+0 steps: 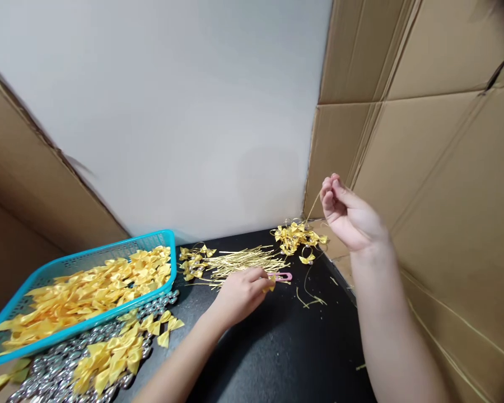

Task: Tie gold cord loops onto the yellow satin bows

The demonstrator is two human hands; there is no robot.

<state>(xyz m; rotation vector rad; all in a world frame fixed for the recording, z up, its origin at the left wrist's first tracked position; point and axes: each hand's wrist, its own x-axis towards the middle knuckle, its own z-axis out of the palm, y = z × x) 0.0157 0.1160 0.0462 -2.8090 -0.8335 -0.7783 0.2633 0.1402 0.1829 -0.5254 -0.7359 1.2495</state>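
My left hand (244,295) is closed near the middle of the black table, its fingertips pinching a yellow ribbon bow (272,284). A pink piece with a looped end (284,276) pokes out beside those fingers; whether they also grip it is unclear. Raised at the right, my right hand (350,217) pinches a thin gold strand (313,205) that slants down toward a pile of finished-looking bows with loops (296,238). Just behind my left hand lie many gold ties (246,260). A smaller cluster of bows (193,262) sits left of them.
A turquoise basket (173,263) full of yellow bows stands at the left. Silver beads (63,350) and loose bows (109,358) lie in front of it. Strand scraps (315,301) dot the table (277,358). Cardboard (453,184) and a white panel (193,112) enclose the space.
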